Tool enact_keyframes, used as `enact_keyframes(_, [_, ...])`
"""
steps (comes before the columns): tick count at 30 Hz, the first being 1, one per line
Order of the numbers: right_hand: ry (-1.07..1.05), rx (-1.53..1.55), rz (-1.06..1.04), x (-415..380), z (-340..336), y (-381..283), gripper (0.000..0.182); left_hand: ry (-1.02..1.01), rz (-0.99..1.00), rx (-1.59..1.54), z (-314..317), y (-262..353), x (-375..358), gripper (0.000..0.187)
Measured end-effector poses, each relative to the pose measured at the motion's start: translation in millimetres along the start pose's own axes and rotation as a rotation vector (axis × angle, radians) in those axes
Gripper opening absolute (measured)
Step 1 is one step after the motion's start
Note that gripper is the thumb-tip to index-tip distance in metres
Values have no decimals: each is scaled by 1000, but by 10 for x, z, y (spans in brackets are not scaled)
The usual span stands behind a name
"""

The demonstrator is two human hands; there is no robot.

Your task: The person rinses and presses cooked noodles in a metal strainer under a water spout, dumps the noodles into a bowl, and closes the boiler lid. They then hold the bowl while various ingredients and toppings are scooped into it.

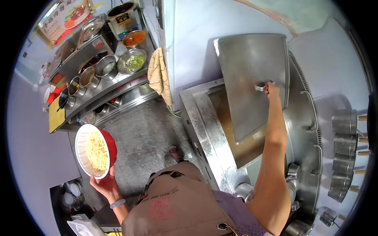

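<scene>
My left hand (105, 185) grips a bowl (111, 147), red outside and white inside, from below at its near edge. Pale noodles (97, 152) lie in it, and it is tilted toward me. On the right, my right arm reaches far forward. My right hand (271, 91) is closed around the handle (260, 87) of a large flat metal lid (252, 114). That lid is raised at a slant over a steel cooker (210, 129), whose open basin holds brownish liquid (223, 114). The handle's far end is partly hidden by my fingers.
A steel counter (118, 78) at the left holds several metal pots, a bowl of chopped greens (133, 61) and a pot of orange-red sauce (134, 38). A cloth (158, 74) hangs at its end. Long-handled strainers (341, 143) hang on the right wall. Grey floor (143, 126) lies between.
</scene>
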State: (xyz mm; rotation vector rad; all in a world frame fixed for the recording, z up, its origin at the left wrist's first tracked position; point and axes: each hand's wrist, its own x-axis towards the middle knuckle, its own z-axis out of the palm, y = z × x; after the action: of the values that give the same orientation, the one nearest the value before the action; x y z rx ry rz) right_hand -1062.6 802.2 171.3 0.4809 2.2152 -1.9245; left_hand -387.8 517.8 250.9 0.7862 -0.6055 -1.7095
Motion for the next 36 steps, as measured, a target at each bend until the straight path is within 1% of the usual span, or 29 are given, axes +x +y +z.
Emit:
enact_keyframes(2, [5, -33, -22, 27, -179, 192, 19, -17, -16, 10, 17, -21, 37, 59])
enact_keyframes(4, [16, -150, -152, 214, -327, 530, 19, -30, -32, 17, 14, -30, 61, 59])
enact_keyframes(5, [48, -241, -150, 196, -366, 597, 25, -37, -40, 21, 12, -35, 66, 58])
enact_keyframes(6, [43, -242, -150, 224, -361, 670, 25, -34, -37, 20, 16, -78, 64, 58])
enact_keyframes(8, [192, -271, -46, 163, -409, 833, 25, -9, -26, 43, 36, -69, 68, 58])
enact_keyframes(9, [125, -518, -48, 222, -487, 925, 22, -5, -26, 46, 58, -73, 69, 58])
enact_keyframes(10, [121, -523, -45, 353, -547, 1099, 22, 3, -23, 52, 68, -65, 64, 57])
enact_keyframes(12, [224, -565, 9, 733, -651, 1613, 23, 19, -19, 65, 60, -46, 51, 57])
enact_keyframes(13, [214, -569, 9, 825, -655, 1750, 23, 20, -21, 68, 49, -66, 52, 56])
enact_keyframes(15, [265, -634, 135, 878, -736, 2012, 26, 27, -22, 78, 25, -47, 53, 56])
enact_keyframes(17, [280, -626, 159, 985, -851, 2292, 25, 9, -23, 72, 2, -44, 43, 55])
enact_keyframes(19, [297, -620, 182, 914, -917, 2394, 25, 23, -13, 84, 32, -41, 29, 55])
enact_keyframes(21, [315, -718, 270, 670, -928, 2309, 27, 37, -6, 97, 58, -43, 38, 55])
enact_keyframes(24, [313, -815, 295, 505, -943, 2290, 28, 70, -13, 114, 82, -67, 50, 55])
enact_keyframes(25, [310, -819, 298, 504, -964, 2367, 28, 45, -18, 115, 96, -77, 47, 55])
enact_keyframes(27, [354, -783, 74, 554, -969, 2565, 20, 13, -22, 117, 146, -98, 45, 56])
enact_keyframes(28, [350, -786, 78, 586, -992, 2617, 20, 17, -21, 122, 186, -104, 32, 56])
enact_keyframes(30, [279, -677, 150, 602, -960, 2655, 21, 28, -44, 133, 262, -118, 21, 57])
enact_keyframes(33, [325, -716, 200, 627, -901, 2751, 22, 20, -50, 126, 267, -130, 12, 57])
enact_keyframes(34, [315, -718, 199, 664, -873, 2791, 22, 27, -43, 129, 267, -157, -7, 57])
enact_keyframes(36, [314, -815, 106, 689, -808, 2849, 24, 17, -40, 127, 283, -164, -31, 58])
